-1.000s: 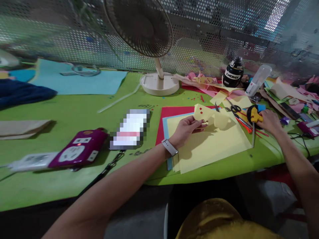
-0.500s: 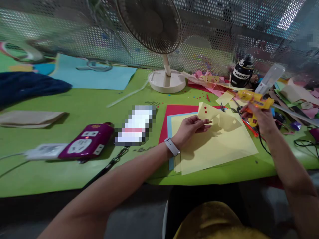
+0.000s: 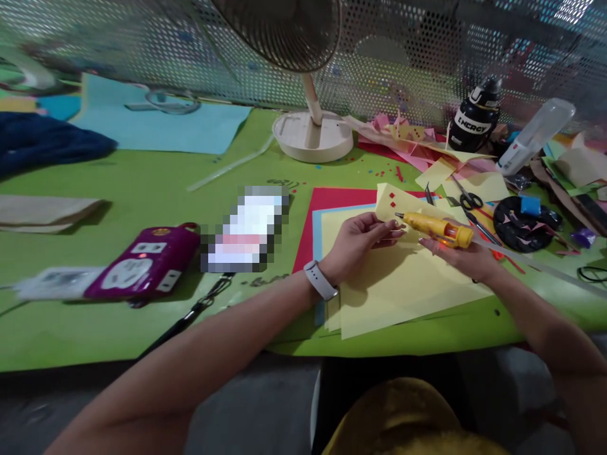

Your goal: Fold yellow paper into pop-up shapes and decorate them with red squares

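My left hand [image 3: 359,243], with a pale watch on its wrist, pinches a folded piece of yellow paper [image 3: 396,201] that carries small red bits. My right hand [image 3: 467,258] grips a yellow glue gun [image 3: 434,227], held level with its nozzle pointing left at the paper by my left fingers. Both hands hover over a stack of yellow, blue and red paper sheets [image 3: 403,291] lying on the green table [image 3: 142,196].
A fan base [image 3: 313,134] stands at the back centre. Scissors [image 3: 467,200], a black bottle [image 3: 474,123], a clear bottle [image 3: 535,136], a black round pad [image 3: 521,218] and paper scraps crowd the right. A purple power strip [image 3: 142,265] lies at the left. Blue paper [image 3: 161,129] lies far left.
My right hand picked the glue gun up from the black pad at the right and brought it left, nozzle now beside the folded paper. My left hand kept hold of the paper.
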Tool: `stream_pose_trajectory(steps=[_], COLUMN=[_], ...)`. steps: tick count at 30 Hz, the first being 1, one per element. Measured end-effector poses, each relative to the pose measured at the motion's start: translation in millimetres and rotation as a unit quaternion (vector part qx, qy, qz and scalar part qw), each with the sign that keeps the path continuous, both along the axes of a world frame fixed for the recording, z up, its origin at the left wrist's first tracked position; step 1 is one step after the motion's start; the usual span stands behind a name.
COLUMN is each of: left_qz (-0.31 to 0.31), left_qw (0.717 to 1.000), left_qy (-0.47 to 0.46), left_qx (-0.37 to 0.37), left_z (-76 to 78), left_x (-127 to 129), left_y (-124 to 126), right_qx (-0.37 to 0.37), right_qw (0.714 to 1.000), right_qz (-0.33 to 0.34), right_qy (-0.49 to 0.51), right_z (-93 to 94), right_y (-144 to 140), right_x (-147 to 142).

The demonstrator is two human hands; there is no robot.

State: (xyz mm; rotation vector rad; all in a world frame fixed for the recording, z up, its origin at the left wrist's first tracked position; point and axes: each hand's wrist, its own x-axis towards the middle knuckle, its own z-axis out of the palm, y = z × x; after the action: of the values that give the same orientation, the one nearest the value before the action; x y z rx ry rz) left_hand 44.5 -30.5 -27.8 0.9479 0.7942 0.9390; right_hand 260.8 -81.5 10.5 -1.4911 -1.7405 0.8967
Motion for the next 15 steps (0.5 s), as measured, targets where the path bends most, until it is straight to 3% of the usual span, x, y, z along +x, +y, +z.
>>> stream_pose_trajectory(steps=[15], left_qz=[0.001], left_qw=[1.0], left_qy=[-0.002], left_qx=[0.012], left_z=[-0.2], left_x=[0.2], left_y=[-0.1], right_qx=[0.012], right_qw=[1.0], right_qz=[-0.017], right_qy=[-0.01], right_z=[-7.6], right_y=[0.2], right_x=[0.5])
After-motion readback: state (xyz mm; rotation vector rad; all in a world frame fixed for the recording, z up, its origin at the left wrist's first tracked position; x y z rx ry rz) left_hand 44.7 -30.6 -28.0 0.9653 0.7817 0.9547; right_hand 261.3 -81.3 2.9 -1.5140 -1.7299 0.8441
